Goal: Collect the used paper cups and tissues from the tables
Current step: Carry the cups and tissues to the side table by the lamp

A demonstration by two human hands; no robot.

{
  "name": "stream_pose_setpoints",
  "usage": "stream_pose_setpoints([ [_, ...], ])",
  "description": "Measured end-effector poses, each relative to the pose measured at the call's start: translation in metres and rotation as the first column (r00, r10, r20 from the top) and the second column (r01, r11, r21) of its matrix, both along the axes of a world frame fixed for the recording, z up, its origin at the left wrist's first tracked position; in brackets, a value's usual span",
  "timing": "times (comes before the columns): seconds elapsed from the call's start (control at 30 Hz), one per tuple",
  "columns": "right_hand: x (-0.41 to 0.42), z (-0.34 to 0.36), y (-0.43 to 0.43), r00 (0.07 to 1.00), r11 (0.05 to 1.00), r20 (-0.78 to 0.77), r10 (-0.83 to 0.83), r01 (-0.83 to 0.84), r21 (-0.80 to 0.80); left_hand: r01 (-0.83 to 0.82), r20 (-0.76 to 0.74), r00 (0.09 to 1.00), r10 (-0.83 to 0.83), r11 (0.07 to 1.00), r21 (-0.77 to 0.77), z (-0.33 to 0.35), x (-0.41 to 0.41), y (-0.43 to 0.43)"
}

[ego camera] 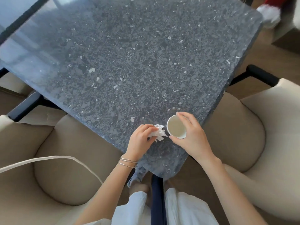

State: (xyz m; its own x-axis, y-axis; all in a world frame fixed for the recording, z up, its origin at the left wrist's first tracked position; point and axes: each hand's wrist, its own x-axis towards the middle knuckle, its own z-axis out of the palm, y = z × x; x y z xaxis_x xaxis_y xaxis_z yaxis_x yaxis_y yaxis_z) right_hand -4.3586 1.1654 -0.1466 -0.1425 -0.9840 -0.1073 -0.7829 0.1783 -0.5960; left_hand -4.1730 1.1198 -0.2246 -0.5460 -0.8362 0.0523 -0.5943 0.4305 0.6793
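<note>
Your left hand point(140, 139) grip pinching crumpled tissue point(159, 133) at desk point(129, 62) near corner. Your right hand point(190, 135) grip curled round paper cup point(176, 128) rim. Cup upright, just right of tissue.

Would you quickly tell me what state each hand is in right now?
Left hand: closed, holding the crumpled tissue.
Right hand: closed, fingers and thumb round the paper cup.
</note>
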Motion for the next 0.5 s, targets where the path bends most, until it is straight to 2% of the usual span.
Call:
stream_pose_setpoints([
  [0.23, 0.020, 0.039, 0.069, 0.972, 0.970, 0.028, -0.232, 0.233, -0.072, 0.186, -0.131, 0.972, -0.193, 0.980, -0.069, 0.051, 0.015, 0.012],
  [0.5, 0.028, 0.096, 0.155, 0.879, 0.858, 0.013, -0.477, 0.469, -0.211, 0.403, -0.147, 0.894, -0.424, 0.902, -0.153, 0.110, -0.010, 0.042],
])
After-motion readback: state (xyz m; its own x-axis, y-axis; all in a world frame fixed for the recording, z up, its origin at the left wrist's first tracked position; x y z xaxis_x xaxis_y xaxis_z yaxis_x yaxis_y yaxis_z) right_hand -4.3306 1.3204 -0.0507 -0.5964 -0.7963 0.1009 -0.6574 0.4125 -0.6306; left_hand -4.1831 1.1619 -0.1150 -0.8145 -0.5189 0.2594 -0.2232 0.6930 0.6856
